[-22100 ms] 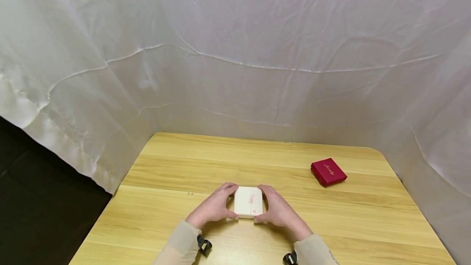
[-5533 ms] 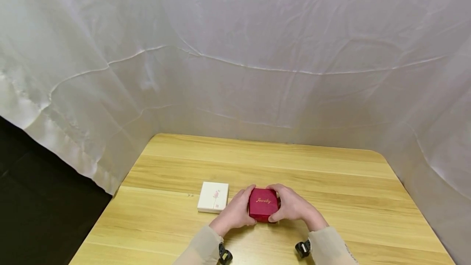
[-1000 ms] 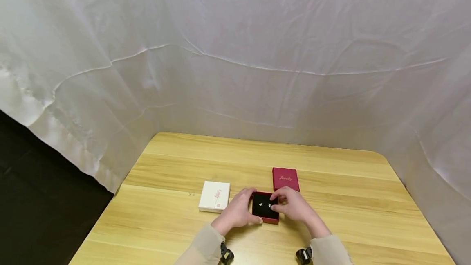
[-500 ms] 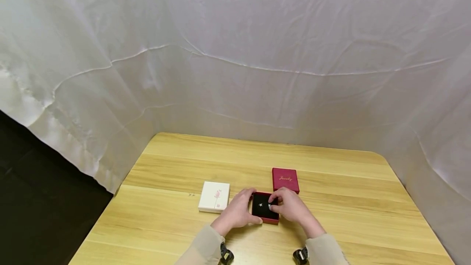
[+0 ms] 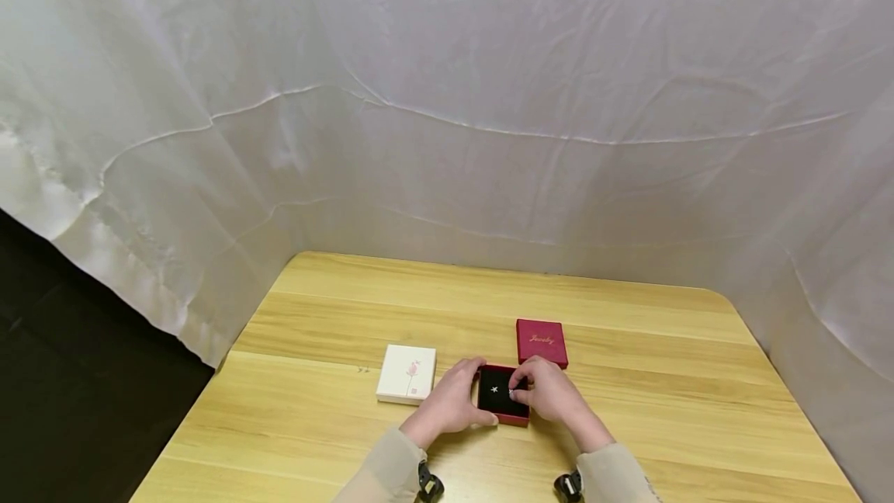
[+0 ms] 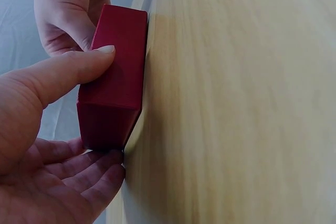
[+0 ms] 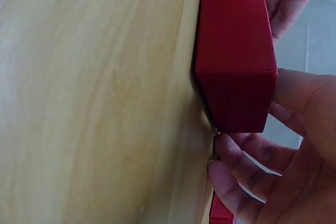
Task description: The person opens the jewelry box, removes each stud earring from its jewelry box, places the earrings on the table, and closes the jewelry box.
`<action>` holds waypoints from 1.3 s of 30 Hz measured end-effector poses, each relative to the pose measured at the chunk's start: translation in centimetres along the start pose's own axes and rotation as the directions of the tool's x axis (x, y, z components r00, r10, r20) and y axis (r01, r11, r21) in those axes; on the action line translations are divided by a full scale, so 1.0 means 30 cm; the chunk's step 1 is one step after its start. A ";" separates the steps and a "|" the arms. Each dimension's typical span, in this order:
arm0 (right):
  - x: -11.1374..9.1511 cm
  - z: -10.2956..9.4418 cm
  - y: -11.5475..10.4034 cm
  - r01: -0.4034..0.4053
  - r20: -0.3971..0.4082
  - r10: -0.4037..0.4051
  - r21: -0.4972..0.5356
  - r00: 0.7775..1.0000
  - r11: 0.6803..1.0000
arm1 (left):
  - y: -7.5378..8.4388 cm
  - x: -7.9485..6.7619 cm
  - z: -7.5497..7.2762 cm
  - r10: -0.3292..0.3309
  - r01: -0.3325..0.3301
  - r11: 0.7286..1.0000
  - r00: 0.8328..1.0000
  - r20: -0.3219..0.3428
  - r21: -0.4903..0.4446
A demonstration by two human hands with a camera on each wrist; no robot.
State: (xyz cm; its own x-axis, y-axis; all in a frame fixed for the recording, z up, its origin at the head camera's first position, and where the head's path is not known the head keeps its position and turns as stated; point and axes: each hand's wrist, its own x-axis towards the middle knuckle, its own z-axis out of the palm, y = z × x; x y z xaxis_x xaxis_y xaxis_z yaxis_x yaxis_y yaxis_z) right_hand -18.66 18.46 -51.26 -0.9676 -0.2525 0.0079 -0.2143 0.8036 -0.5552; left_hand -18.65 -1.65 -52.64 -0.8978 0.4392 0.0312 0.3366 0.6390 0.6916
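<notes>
A red jewelry box base (image 5: 513, 420) sits uncovered on the table, lined with a black pad (image 5: 497, 404). Two small silvery star-shaped earrings are set in the pad; the left earring (image 5: 494, 390) shows whole. My left hand (image 5: 452, 402) grips the base from the left, its thumb (image 6: 97, 61) on the near wall and its fingers round the side. Over the pad, my right hand (image 5: 553, 393) pinches the right earring (image 5: 511, 393) between thumb and forefinger, which partly hide it. The right wrist view shows the base's red outer wall (image 7: 233, 30) hiding the pinching fingertips.
Behind the base lies the red lid (image 5: 542, 343) with gold "Jewelry" lettering. A closed white box (image 5: 407, 372) with a pink flower print stands left of my left hand. Pale curtains (image 5: 489, 177) surround the wooden table (image 5: 335, 425) at the back and sides.
The white box went left, and the red box came to the middle and lost its lid. In the last second my right fingertips closed on the right earring; the left hand stayed put.
</notes>
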 end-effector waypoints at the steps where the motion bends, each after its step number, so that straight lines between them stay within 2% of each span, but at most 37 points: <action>1: -0.001 0.000 -0.001 0.000 0.000 0.000 0.000 1.000 1.000 | 0.000 0.000 0.000 -0.001 0.001 1.000 1.000 0.000 0.000; 20: -0.006 -0.005 -0.010 0.015 0.028 -0.014 -0.015 1.000 1.000 | 0.000 -0.001 0.001 0.005 -0.005 1.000 1.000 0.003 -0.006; 30: -0.018 -0.037 0.002 0.081 0.060 -0.085 0.074 0.995 0.994 | -0.005 -0.001 0.004 0.003 -0.003 1.000 1.000 0.001 -0.013; 39: -0.045 -0.079 0.041 0.020 0.020 -0.022 0.112 1.000 0.993 | -0.005 0.001 0.001 0.010 -0.010 1.000 1.000 -0.003 -0.006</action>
State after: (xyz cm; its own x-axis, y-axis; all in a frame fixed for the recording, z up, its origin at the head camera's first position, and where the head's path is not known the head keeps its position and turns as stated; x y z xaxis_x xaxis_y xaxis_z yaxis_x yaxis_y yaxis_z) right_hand -17.93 21.07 -49.98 -0.9598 -0.2806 0.0039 -0.2168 0.7328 -0.6449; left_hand -18.71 -1.71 -52.76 -0.8955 0.4432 0.0402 0.3436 0.6313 0.6953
